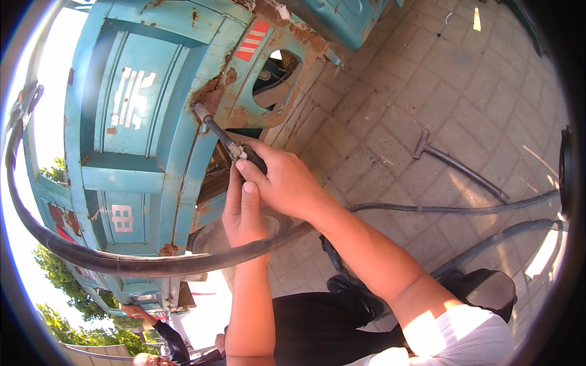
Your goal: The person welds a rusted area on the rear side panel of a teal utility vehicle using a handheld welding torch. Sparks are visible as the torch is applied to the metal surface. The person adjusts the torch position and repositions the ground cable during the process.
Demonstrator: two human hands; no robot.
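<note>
My right hand [281,180] is wrapped around the dark handle of a welding torch [220,133]. My left hand [245,213] is closed beside it, its fingertips pressed up against the handle's underside. The torch's metal nozzle points at a rusty corner of a teal vehicle body [210,97], close to the seam; whether it touches cannot be made out. Rust and flaked paint surround that spot, next to an oval opening in the panel. A thick black cable [183,265] arcs across in front of the body and passes near my wrists.
A hammer [464,168] lies on the paved ground [390,116] to the right. Black hoses [452,209] run over the paving there. A wheel [241,235] shows under the vehicle behind my left hand. At the lower left, another person's raised arm [152,320] reaches to the vehicle.
</note>
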